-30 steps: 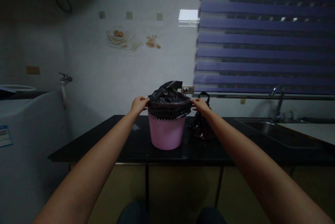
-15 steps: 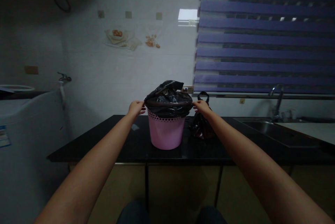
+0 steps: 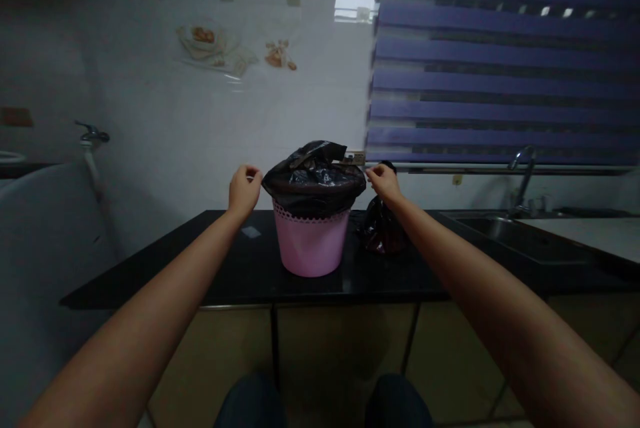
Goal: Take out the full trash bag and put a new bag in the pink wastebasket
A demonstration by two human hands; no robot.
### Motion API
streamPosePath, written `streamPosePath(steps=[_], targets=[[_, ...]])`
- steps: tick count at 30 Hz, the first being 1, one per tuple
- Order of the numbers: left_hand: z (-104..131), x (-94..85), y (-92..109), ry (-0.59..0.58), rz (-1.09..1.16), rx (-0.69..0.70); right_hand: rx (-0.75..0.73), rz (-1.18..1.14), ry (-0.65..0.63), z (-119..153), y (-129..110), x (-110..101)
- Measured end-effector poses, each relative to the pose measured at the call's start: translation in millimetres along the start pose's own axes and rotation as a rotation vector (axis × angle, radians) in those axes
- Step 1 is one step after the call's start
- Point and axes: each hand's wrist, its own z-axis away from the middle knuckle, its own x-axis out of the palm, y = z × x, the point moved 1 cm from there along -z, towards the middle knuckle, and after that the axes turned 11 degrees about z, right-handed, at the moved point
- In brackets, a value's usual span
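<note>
A pink bin (image 3: 311,245) with a band of round holes below its rim stands upright on the black counter. A black garbage bag (image 3: 315,198) covers its mouth, with the edge folded down outside and loose film bunched up on top. My left hand (image 3: 245,189) is closed in a pinch at the bag's left edge. On the opposite side, my right hand (image 3: 385,183) pinches at the bag's right edge, its fingertips close together. Behind my right wrist sits a second, filled black plastic bag (image 3: 383,231), partly hidden by the hand and forearm.
The dark counter (image 3: 240,275) runs across in front of me. To the right are a sink (image 3: 520,238) and a tap (image 3: 524,171), below purple striped blinds (image 3: 500,75). A pale appliance (image 3: 45,228) and a wall tap (image 3: 93,133) are on the left.
Both hands have drawn outward at the bag's edges, which now spread wider to the sides, the left one most. The view has tilted down slightly. The bin stays on the counter.
</note>
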Motion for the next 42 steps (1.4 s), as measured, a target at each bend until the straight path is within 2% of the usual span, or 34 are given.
streamPosePath(steps=[2, 3, 5, 7, 9, 13, 16, 20, 27, 33, 38, 42], targets=[[-1.1, 5.4, 8.6, -0.099, -0.113, 0.391, -0.218, -0.002, 0.036, -8.0, -8.7, 1.2], [-0.7, 9.3, 13.4, -0.179, -0.145, 0.508, -0.335, -0.006, -0.005, -9.8, -16.1, 1.4], [0.8, 18.6, 23.4, -0.376, -0.22, 0.624, -0.501, 0.012, -0.094, -8.7, -34.7, 0.0], [2.3, 27.9, 33.2, -0.559, -0.307, 0.662, -0.598, 0.027, -0.221, -3.3, -54.7, -2.9], [2.1, 35.5, 40.6, -0.719, -0.367, 0.623, -0.679, 0.086, -0.343, 2.8, -71.0, -6.2], [-4.5, 41.2, 45.8, -0.884, -0.424, 0.528, -0.742, 0.185, -0.634, 5.2, -81.4, -10.3], [-11.5, 38.5, 43.9, -0.938, -0.458, 0.544, -0.751, 0.265, -0.735, -0.8, -74.3, -11.2], [-17.2, 31.5, 38.9, -0.991, -0.518, 0.538, -0.743, 0.328, -0.765, -5.0, -62.1, -12.1], [-17.8, 22.6, 30.6, -1.003, -0.608, 0.516, -0.759, 0.44, -0.714, 1.8, -54.6, -11.5], [-15.6, 20.6, 32.3, -0.978, -0.626, 0.522, -0.874, 0.377, -0.627, 7.1, -56.7, -12.5], [-11.6, 19.1, 37.9, -0.986, -0.616, 0.511, -0.766, 0.385, -0.64, 17.4, -59.4, -22.5], [-7.5, 16.7, 41.6, -0.976, -0.514, 0.545, -0.715, 0.363, -0.617, 26.5, -61.5, -29.9]])
